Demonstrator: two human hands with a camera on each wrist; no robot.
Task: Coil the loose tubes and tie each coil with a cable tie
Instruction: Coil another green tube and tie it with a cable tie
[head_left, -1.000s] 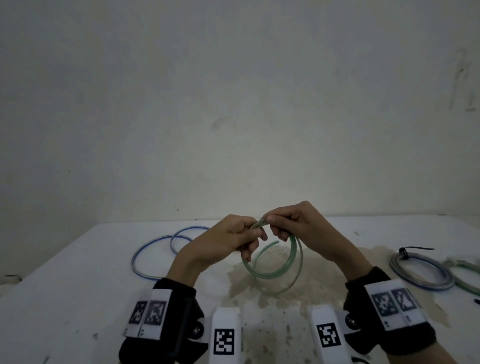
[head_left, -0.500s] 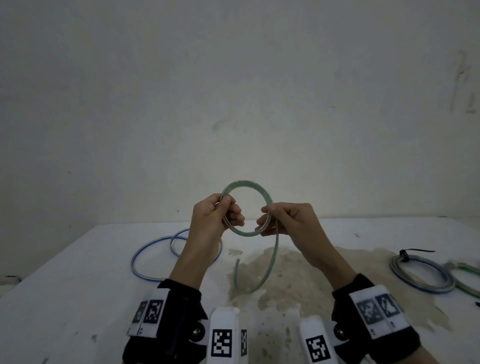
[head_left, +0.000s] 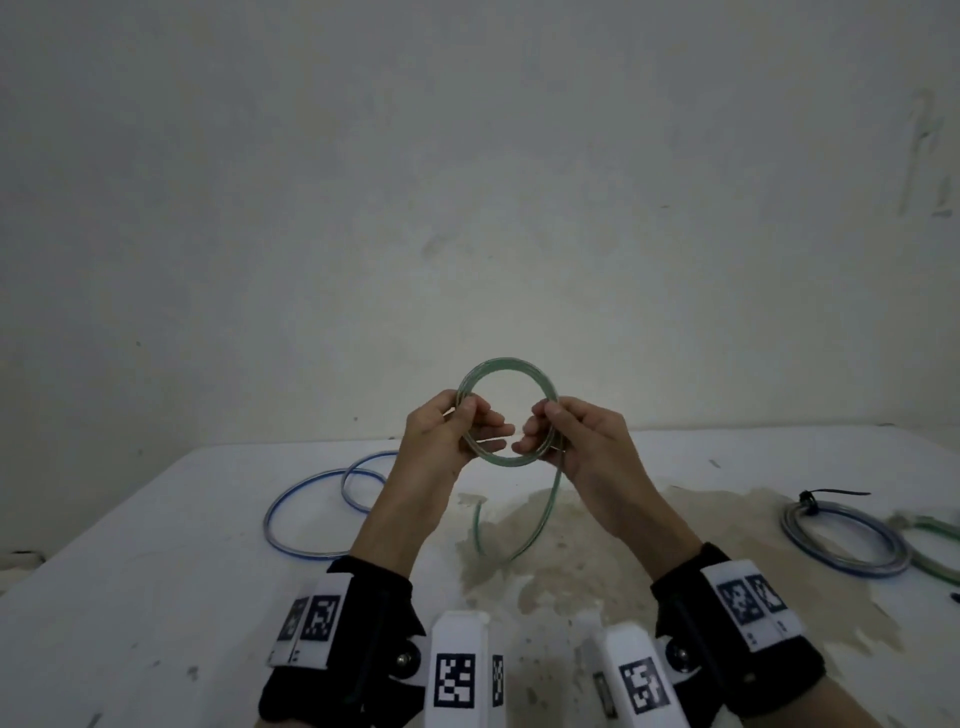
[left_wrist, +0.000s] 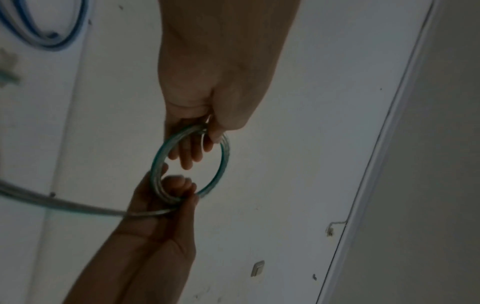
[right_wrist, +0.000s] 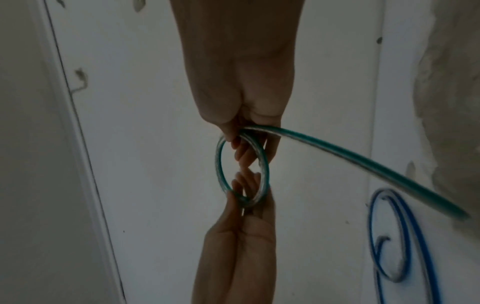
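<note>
Left hand (head_left: 441, 441) and right hand (head_left: 582, 441) gripping an upright translucent green tube coil (head_left: 506, 366) above white table (head_left: 156, 571); tail dangling.

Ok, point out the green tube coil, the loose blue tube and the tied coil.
green tube coil (head_left: 506, 364), head view, top arc.
loose blue tube (head_left: 291, 486), head view, left curve on the table.
tied coil (head_left: 852, 566), head view, near rim.

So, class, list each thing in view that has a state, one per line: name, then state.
Green-tinted clear plastic tube: partly coiled, tail hanging.
Left hand: grips coil.
Right hand: grips coil.
Blue-striped clear tube: loose, untied.
Grey-blue coiled tube: tied.
Black cable tie: fastened.
</note>
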